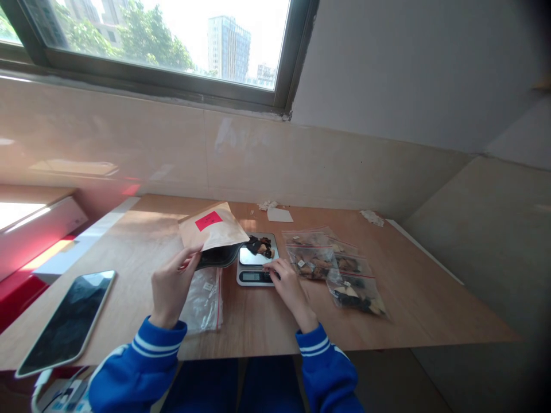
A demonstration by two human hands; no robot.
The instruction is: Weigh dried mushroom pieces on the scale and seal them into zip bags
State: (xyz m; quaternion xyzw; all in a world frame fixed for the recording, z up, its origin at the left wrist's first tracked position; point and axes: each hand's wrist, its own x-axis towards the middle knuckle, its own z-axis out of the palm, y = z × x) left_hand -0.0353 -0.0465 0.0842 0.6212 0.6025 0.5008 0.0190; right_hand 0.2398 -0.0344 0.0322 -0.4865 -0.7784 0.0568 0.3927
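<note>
My left hand (173, 287) is closed on the edge of a brown paper pouch (230, 226) with a red label. The pouch is tilted toward the scale, and a dark surface (219, 256) shows beneath its paper face. On the kitchen scale (246, 259) lies a small heap of dark and tan pieces (260, 246). My right hand (289, 285) rests at the scale's front right, beside its display (255, 277). Its fingers are slightly apart, and I see nothing held between them. A clear zip bag (204, 301) with a red seal line lies flat below the pouch.
Several filled zip bags (316, 264) lie to the right of the scale. A tablet (69, 321) with a cable is at the table's left edge. White paper (279, 215) and crumpled tissue (372, 218) lie toward the wall, beneath the window (172, 51).
</note>
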